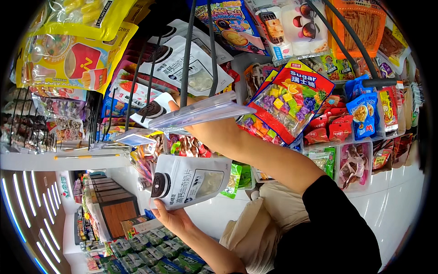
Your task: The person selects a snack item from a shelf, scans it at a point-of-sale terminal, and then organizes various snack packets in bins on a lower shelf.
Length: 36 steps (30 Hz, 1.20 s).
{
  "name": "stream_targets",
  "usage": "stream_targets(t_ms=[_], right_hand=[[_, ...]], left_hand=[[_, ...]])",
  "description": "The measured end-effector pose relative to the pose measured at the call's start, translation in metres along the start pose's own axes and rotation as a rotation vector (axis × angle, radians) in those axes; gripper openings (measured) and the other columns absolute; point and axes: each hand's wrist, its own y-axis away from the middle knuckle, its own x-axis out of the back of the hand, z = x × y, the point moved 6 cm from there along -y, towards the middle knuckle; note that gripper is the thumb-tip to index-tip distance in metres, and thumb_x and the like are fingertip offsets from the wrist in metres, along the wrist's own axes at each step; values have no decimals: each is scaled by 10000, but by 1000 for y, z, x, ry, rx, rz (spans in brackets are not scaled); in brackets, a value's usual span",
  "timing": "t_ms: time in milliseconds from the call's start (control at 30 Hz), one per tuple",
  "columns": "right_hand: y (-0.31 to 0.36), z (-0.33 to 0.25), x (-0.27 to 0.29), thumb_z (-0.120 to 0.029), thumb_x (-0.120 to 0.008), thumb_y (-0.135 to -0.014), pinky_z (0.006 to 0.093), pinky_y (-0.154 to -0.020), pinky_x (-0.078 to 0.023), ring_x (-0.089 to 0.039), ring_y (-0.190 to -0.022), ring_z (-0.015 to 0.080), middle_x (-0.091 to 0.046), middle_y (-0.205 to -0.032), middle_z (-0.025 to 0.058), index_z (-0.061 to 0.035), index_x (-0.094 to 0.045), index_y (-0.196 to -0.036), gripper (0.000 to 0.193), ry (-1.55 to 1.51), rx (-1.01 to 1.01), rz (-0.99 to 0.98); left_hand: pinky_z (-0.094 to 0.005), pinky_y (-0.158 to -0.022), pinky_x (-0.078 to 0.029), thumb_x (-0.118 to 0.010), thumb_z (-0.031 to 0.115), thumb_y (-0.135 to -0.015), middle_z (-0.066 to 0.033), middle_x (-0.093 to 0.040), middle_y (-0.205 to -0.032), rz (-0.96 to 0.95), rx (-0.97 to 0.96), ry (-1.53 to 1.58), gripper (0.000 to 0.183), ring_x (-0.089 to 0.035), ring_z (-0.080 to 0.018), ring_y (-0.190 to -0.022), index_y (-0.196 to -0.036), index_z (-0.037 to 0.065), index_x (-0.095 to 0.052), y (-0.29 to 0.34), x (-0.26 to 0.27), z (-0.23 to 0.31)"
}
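My left hand (172,221) is closed on the lower corner of a white snack pouch (194,180), printed with a dark sandwich cookie and fitted with a clear window. Reaching up among the hanging goods, my right hand (197,122) is partly hidden by a clear plastic label holder (200,112). Its visible fingers press on a second white cookie pouch (157,106), most of which is out of sight behind that holder. More pouches of the same kind (180,64) hang just above on the dark metal hooks (186,55).
Yellow candy bags (73,59) hang at upper left. A red-and-blue fruit candy bag (292,100) hangs beside my right forearm, above plastic bins of wrapped snacks (331,130). Green packs (155,251) are stacked below my left hand. Pale floor (374,205) shows at lower right.
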Motion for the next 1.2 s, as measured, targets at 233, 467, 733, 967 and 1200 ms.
stream_targets(t_ms=[233, 467, 733, 967, 1200], right_hand=[[-30, 24, -4, -228, -610, -812, 368, -442, -461, -598, -511, 277, -589, -589, 95, -68, -561, -809, 167, 85, 56, 85], [-40, 35, 19, -194, -629, -825, 450, -915, -391, -502, -1070, 355, -537, -1174, 195, -19, -488, -1216, 451, 114, 85, 329], [53, 0, -24, -414, -713, -745, 383, -628, -491, -636, -669, 328, -641, -724, 158, 0, -648, -925, 457, -444, -285, -652], [2, 3, -9, -397, -684, -808, 344, -640, -481, -651, -714, 238, -666, -772, 137, -11, -666, -892, 396, -315, -304, -309], [-15, 6, -13, -262, -715, -756, 370, -496, -454, -612, -600, 271, -620, -673, 110, -51, -596, -708, 247, -340, -282, -139]], left_hand=[[-463, -974, -435, -596, 181, -895, -116, -549, -1233, -103, 26, -67, 337, -525, -262, -1132, -1202, 62, -522, 2, -9, -7], [-432, -942, -463, -650, 133, -855, -124, -586, -1168, -46, 61, 18, 360, -570, -240, -1062, -1177, 38, -520, 2, -24, -18], [-398, -941, -456, -620, 117, -875, -135, -588, -1154, -135, 72, 1, 359, -578, -231, -1052, -1192, 9, -491, 1, -44, -28], [-305, -891, -452, -554, 206, -928, -107, -536, -1237, -50, 76, -242, 414, -543, -172, -1077, -1295, 57, -432, 8, -53, -30], [-255, -779, -502, -560, 215, -925, -65, -600, -1091, -60, 101, -232, 351, -597, -117, -882, -1231, 62, -485, 10, -54, -30]])
